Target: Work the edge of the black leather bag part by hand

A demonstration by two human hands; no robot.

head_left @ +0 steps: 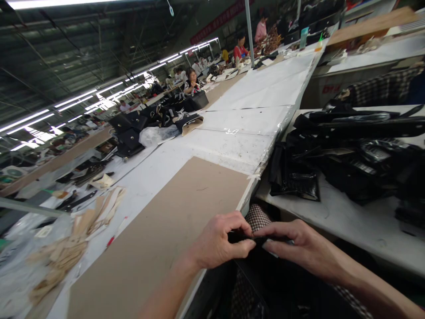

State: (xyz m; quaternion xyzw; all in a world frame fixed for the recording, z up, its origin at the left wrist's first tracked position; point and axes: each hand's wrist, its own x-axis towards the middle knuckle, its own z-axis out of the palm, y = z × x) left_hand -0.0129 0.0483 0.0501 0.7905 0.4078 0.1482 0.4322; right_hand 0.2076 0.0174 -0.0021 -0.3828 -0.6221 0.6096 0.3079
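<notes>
Both forearms reach in from the bottom edge, the left hand (221, 239) and right hand (297, 243) almost meeting, each with thumb and forefinger pinched narrowly on a black piece (258, 252). That piece sits between the fingertips, just off the bench (232, 133) edge and above the wearer's lap; its full outline is lost among dark cloth. Checked fabric (258, 216) shows just beyond the fingers. Beside the left forearm, a beige sheet (172, 208) covers the near part of the white-topped bench, with a slim red-ended tool (110, 241) along its far side and tan strips (75, 243) past that. Farther up lie black bags (129, 139) and crumpled clear plastic (156, 134). To the right, a heap of glossy black pieces (358, 155) rests on a lower white surface (318, 221). Well away, a person in red (239, 51) sits near the bench.
</notes>
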